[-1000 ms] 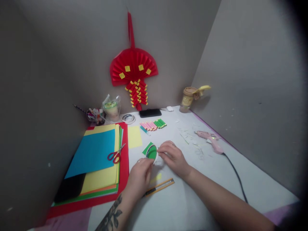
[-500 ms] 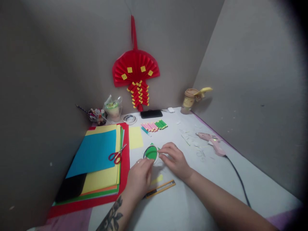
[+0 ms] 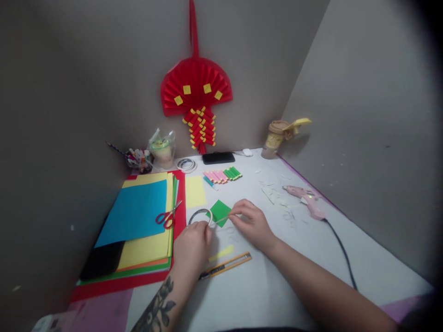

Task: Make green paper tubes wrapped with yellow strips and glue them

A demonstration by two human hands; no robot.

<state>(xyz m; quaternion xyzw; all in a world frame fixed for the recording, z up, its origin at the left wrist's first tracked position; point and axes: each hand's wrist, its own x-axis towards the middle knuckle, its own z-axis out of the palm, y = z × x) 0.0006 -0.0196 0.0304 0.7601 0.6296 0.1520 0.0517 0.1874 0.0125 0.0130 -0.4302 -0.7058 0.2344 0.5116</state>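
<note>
My left hand (image 3: 192, 244) grips a white roll of tape (image 3: 200, 215) on the white table (image 3: 277, 276). My right hand (image 3: 251, 222) pinches the free end of the tape strip (image 3: 220, 220) and holds it stretched out from the roll. The strip runs over a small green paper square (image 3: 220, 210) that lies flat between the two hands. A yellow paper scrap (image 3: 221, 252) and a yellow utility knife (image 3: 224, 266) lie just in front of my left hand.
A stack of coloured paper sheets (image 3: 141, 221) with red scissors (image 3: 167, 217) on it lies at the left. A pink glue gun (image 3: 306, 199) with a black cord sits at the right. Rolled paper tubes (image 3: 221, 175), a phone (image 3: 218, 157), a cup (image 3: 273, 139) and a red paper fan ornament (image 3: 196, 92) stand behind.
The roll has moved left off the green square, which now lies uncovered. My right hand has drawn a strip of tape out from the roll.
</note>
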